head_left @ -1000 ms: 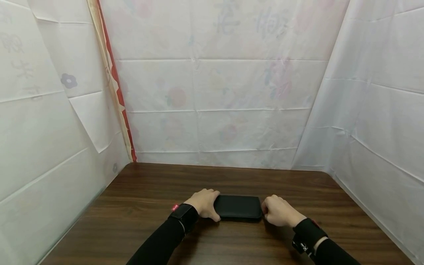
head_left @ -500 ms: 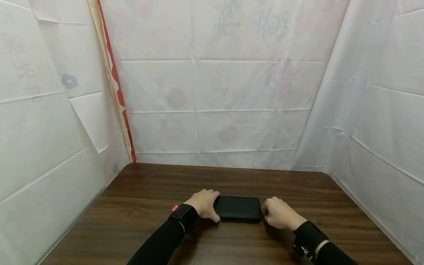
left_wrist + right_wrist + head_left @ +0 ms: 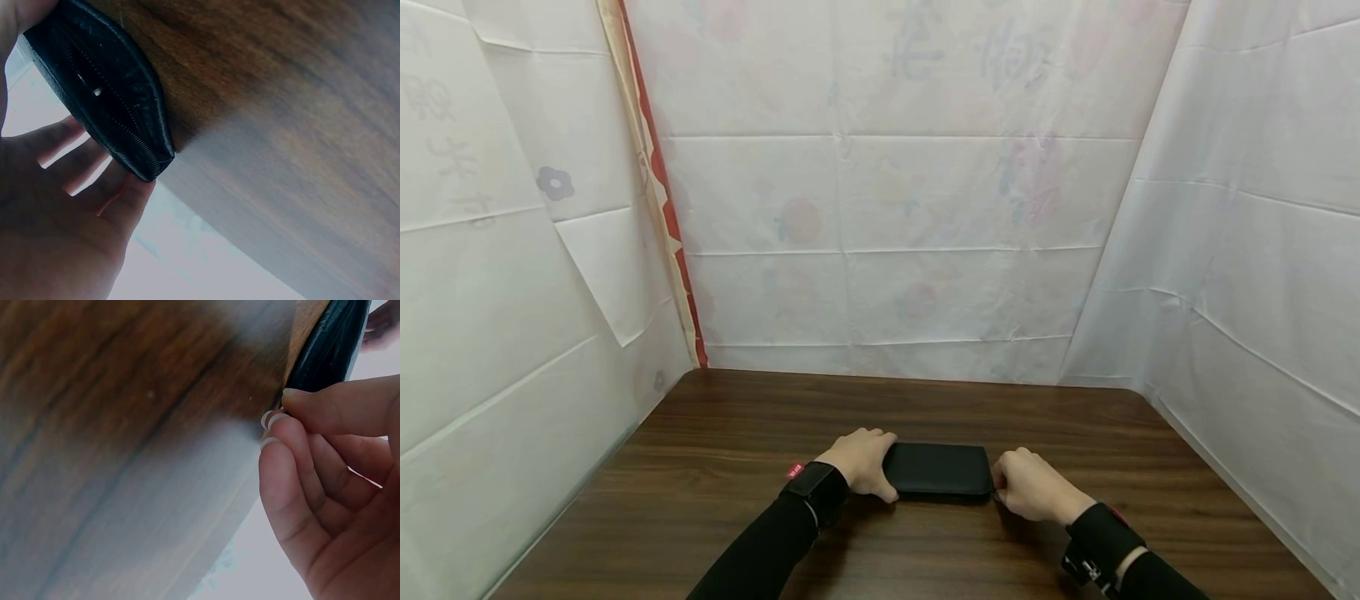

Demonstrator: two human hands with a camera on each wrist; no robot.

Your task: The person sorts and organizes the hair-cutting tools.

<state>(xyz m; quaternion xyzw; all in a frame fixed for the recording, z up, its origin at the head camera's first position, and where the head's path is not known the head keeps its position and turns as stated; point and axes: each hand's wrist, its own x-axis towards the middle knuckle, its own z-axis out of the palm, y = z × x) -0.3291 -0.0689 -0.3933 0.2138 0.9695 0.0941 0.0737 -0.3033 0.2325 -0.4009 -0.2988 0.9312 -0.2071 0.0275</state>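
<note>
A black zip wallet (image 3: 938, 469) lies flat on the brown wooden table. My left hand (image 3: 859, 463) grips its left end, thumb at the near edge and fingers at the far edge. In the left wrist view, that end of the wallet (image 3: 147, 94) gapes a little, showing zipper teeth along both edges. My right hand (image 3: 1033, 481) is at the wallet's near right corner, thumb and fingertips pinched together on the zipper pull, which they mostly hide. From the right wrist, the wallet's dark side (image 3: 322, 359) runs up just past the thumb (image 3: 340, 407).
The wood-grain table (image 3: 760, 417) has rounded far corners. White printed sheets hang as a back wall (image 3: 880, 208), a left wall (image 3: 497, 292) and a right wall (image 3: 1247, 292) around it. Black bands (image 3: 817, 493) circle both wrists.
</note>
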